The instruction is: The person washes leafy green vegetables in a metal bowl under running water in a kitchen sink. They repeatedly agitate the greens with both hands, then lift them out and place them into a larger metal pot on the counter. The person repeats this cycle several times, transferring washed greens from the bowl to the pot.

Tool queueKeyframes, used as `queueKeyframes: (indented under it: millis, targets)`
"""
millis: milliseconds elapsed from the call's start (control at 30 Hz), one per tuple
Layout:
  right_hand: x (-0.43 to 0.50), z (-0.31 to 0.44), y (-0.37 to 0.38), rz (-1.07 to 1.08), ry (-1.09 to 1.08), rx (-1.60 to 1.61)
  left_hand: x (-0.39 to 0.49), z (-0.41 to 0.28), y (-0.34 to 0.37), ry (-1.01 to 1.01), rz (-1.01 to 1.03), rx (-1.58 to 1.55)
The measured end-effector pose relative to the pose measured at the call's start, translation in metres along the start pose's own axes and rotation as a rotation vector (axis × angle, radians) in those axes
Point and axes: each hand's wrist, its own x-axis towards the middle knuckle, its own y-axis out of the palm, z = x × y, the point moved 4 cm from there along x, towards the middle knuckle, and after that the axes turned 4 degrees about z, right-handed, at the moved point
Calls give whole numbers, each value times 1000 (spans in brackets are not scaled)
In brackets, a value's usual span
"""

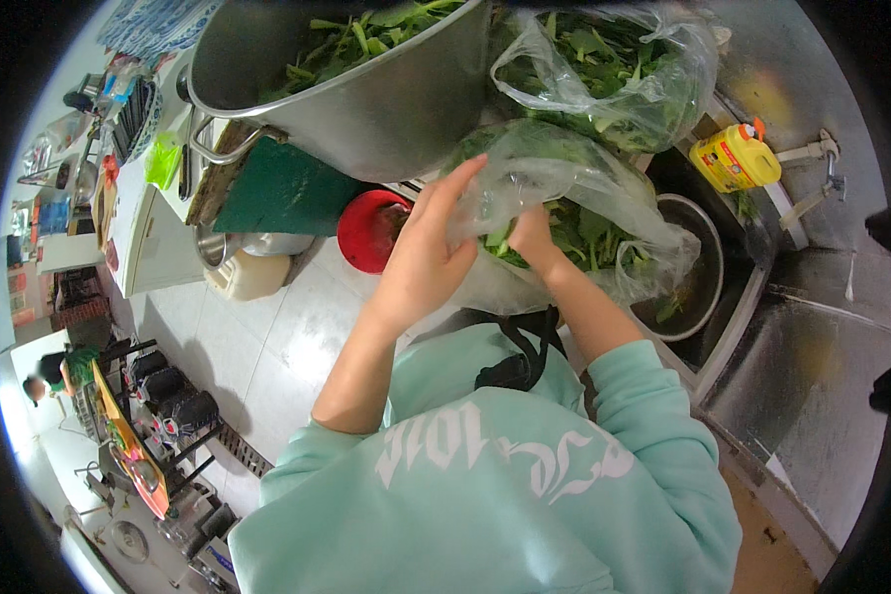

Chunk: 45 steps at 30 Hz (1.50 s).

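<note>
My left hand [429, 256] is raised against the left side of a clear plastic bag [586, 171], thumb and fingers apart, touching the film. Inside that bag are leafy green vegetables [590, 230]. My right hand [532, 236] reaches down into the bag's mouth among the leaves. Its fingertips are hidden there, so whether they grip any greens cannot be seen. Beyond stands a large metal pot [386, 111] with cut greens [371, 37] in it. A second clear bag of greens [609, 67] lies to the pot's right.
On the right, a metal basin [713, 245] sits in the sink [739, 312], near a yellow detergent jug [735, 157] and a tap [824, 160]. A red bucket [364, 237] and a whitish plastic jug [249, 276] stand on the floor at left. Another person [52, 375] is far left.
</note>
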Motion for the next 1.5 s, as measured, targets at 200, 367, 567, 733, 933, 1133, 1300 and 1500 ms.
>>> queueKeyframes:
  millis: [200,367,567,733,933,1133,1300,1500]
  targets:
    - [-7,-8,-41,-163,281,227,3,-12,1,455,218,330]
    - [-13,37,-113,63,515,-415,12,-5,17,231,363,521]
    - [17,113,-188,-21,461,-411,36,-11,29,311,333,416]
    - [28,107,-206,-117,606,-1,58,-10,38,300,345,147]
    - [-4,84,-179,132,720,35,95,-3,42,380,306,156]
    - [-62,115,-182,-46,851,302,100,4,59,371,382,184]
    - [-93,112,-215,-430,988,547,101,7,73,322,464,145]
    - [-109,79,-258,-579,1096,693,116,21,96,217,438,28]
